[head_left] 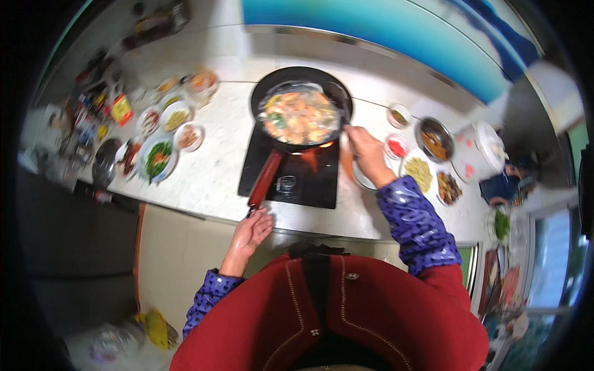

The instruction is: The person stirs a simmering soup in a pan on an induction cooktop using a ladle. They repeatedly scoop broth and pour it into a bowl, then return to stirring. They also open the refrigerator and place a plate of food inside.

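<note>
A black wok (261,88) stands on a black glass-topped cooker (260,171), with a bubbling mix of food pieces (301,116) and some green leaf in it. Its dark red handle (267,178) points towards me. Just below the handle's end is my left hand (253,230), palm turned up and fingers loose, holding nothing. At the wok's right rim, my right hand (370,153) is closed around the handle of a cooking utensil (345,160). That handle is blurred, and the utensil's dark head (336,95) reaches into the wok. A pale dish (364,176) is partly hidden beneath my right hand.
On the left stand a bowl of chopped greens (158,158), several small bowls (188,137) and seasoning packets (121,110). To the right are a red-filled bowl (396,146), a plate of pale shreds (418,174), a metal bowl (434,139) and a white lidded pot (478,150).
</note>
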Motion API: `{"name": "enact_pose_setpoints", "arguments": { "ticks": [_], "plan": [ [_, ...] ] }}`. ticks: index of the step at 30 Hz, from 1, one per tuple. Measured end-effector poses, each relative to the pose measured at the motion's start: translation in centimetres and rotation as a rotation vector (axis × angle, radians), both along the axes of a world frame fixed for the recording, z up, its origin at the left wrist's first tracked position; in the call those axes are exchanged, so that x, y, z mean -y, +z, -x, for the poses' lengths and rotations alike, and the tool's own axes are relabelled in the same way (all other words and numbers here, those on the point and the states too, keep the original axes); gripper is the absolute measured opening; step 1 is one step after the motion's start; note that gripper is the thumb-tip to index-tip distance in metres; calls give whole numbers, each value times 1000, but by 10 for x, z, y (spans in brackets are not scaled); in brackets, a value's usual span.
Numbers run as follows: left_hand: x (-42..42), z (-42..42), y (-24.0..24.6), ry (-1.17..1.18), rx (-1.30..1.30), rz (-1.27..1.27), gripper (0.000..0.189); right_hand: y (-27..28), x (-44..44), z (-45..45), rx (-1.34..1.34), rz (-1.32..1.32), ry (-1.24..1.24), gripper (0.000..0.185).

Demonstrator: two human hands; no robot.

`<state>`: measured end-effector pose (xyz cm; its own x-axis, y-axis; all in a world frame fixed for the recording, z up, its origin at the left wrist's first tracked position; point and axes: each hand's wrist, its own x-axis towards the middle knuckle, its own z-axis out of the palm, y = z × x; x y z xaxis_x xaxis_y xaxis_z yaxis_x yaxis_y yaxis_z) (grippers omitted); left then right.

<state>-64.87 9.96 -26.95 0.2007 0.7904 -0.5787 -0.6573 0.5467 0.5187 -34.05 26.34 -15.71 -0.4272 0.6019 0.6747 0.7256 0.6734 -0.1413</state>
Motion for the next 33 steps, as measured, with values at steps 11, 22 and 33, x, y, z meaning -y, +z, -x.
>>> {"name": "enact_pose_setpoints", "arguments": {
  "ticks": [11, 22, 33],
  "plan": [
    [-2, -24, 0, -152, -71, 73, 23, -13, 16, 29, -196, 127, -194, 16],
    [-1, -59, 6, -254, -92, 45, 23, 9, 71, -16, -114, -184, -10, 28],
    [27, -167, 9, -453, -72, 83, 21, 26, 201, -159, -1444, 287, -178, 20]
  ]
}}
